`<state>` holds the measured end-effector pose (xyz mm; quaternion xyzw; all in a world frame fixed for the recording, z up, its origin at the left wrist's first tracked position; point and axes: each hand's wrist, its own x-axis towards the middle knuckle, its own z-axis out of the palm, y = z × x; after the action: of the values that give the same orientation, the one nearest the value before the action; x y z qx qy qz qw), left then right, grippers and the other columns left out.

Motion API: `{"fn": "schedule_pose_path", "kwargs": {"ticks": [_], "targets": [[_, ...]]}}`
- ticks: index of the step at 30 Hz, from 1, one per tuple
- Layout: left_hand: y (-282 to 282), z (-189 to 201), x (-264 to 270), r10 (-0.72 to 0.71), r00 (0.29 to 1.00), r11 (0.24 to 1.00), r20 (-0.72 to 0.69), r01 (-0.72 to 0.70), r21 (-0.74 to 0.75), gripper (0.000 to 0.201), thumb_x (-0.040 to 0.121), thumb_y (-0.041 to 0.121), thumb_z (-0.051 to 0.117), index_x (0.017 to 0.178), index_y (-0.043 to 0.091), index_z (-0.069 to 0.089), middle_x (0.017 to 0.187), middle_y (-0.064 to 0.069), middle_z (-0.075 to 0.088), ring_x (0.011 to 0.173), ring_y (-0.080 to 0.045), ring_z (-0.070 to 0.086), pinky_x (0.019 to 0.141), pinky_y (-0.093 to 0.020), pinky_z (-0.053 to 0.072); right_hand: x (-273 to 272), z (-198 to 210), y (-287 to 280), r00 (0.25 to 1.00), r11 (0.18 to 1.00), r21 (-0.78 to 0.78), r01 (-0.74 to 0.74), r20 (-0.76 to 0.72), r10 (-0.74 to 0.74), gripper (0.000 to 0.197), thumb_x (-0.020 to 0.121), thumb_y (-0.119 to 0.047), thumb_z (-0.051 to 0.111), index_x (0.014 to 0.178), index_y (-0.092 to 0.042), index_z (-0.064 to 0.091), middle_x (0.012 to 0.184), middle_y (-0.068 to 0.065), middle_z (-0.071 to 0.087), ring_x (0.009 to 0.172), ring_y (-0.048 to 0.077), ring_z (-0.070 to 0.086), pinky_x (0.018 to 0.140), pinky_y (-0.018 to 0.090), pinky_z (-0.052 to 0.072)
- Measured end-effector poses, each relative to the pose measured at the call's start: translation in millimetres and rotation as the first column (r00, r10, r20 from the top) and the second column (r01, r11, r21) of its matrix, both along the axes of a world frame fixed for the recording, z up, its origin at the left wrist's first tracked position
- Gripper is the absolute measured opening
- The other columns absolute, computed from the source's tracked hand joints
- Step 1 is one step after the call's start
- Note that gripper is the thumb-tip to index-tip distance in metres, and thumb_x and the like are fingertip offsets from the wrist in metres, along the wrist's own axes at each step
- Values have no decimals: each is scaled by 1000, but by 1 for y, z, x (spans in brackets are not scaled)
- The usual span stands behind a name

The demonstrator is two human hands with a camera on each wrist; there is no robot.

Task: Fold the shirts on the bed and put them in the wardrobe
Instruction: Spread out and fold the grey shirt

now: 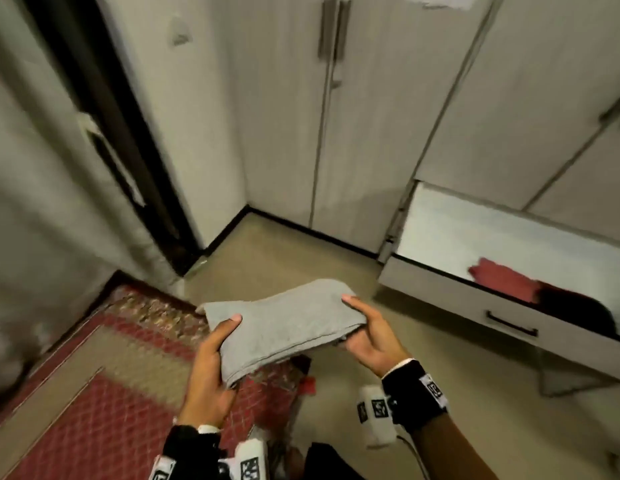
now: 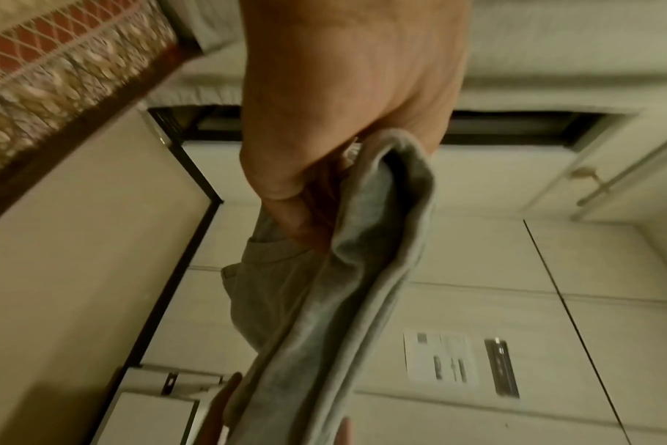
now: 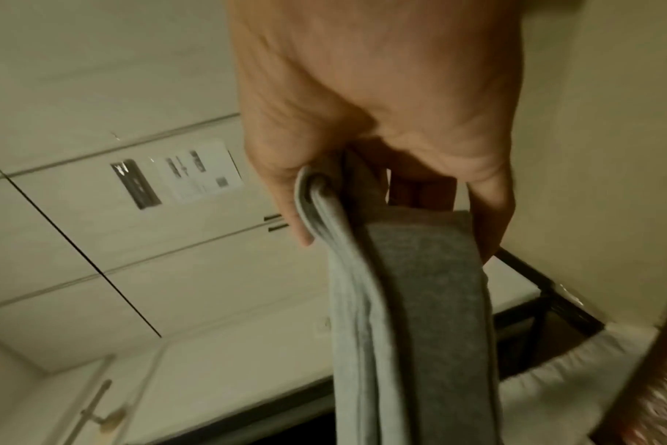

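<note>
Folded grey shirt (image 1: 284, 322) held level over the floor (image 1: 301, 258), between rug (image 1: 104, 375) and open drawer (image 1: 475, 306); left hand (image 1: 211, 368) clamps its near-left corner, thumb on top, fingers beneath; right hand (image 1: 371, 337) clamps the right end the same way; both palms turned inward; red cloth (image 1: 502, 278) lies in the drawer; wardrobe (image 1: 336, 116) doors closed ahead.
</note>
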<state>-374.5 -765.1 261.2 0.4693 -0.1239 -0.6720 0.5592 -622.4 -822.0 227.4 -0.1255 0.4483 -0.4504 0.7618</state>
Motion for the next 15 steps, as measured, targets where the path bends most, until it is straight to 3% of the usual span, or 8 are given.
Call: {"fn": "schedule_pose_path", "kwargs": {"ticks": [2,3,5,7,9,12,13,15], "targets": [[-28,2,-40,-145,989,989,6,145,-14,26,98,16,60,119,4,69,112,-16,75,92,-27,75,73,-35,64,-38,3,4,991,993,-16,121,-62,-122,30,90,-17,68,118,-10,74,126,17,70,110,32,68,108,51,43],[-43,2,-66,-229,973,973,19,229,-18,27,98,16,60,119,2,68,110,-15,76,93,-26,75,76,-35,63,-63,4,6,980,982,-28,186,-69,-188,35,89,-17,69,123,-7,70,125,17,70,109,31,69,103,49,47],[-67,-2,-111,-336,940,941,63,338,-27,25,100,16,58,116,1,68,95,-8,79,83,-19,75,72,-29,60,-104,3,11,953,959,-35,282,-107,-284,29,92,-14,65,119,-4,70,114,16,74,98,28,72,85,40,56],[-92,-9,-169,-449,891,892,62,451,-19,21,99,15,56,101,7,75,88,-6,78,75,-17,74,62,-25,59,-163,-2,16,914,925,-31,378,-145,-378,24,96,-14,59,115,-6,71,106,14,75,89,26,73,72,35,57],[-115,-22,-226,-529,843,847,95,531,0,24,98,12,56,93,9,79,87,-7,78,72,-17,75,57,-23,58,-219,-13,22,887,904,-34,427,-181,-426,34,96,-17,59,125,-4,69,120,20,71,98,30,70,76,39,55],[-147,-44,-315,-630,765,774,135,631,39,25,98,14,59,115,1,72,103,-16,77,85,-24,76,62,-28,60,-302,-36,23,833,858,-28,512,-226,-504,54,85,-20,71,135,-2,63,137,27,60,114,37,59,93,47,49],[-160,-55,-351,-662,737,747,135,663,48,30,97,15,60,120,-2,70,111,-20,75,94,-30,75,66,-31,62,-336,-44,19,806,830,-27,557,-221,-549,62,77,-22,79,133,-1,65,135,27,62,114,37,59,96,48,47],[-183,-71,-414,-721,678,690,143,721,64,34,97,14,60,123,-6,68,119,-27,71,108,-41,70,76,-38,64,-397,-60,10,768,787,-8,616,-213,-604,71,62,-22,90,125,3,68,120,25,66,103,36,64,91,46,51]]}}
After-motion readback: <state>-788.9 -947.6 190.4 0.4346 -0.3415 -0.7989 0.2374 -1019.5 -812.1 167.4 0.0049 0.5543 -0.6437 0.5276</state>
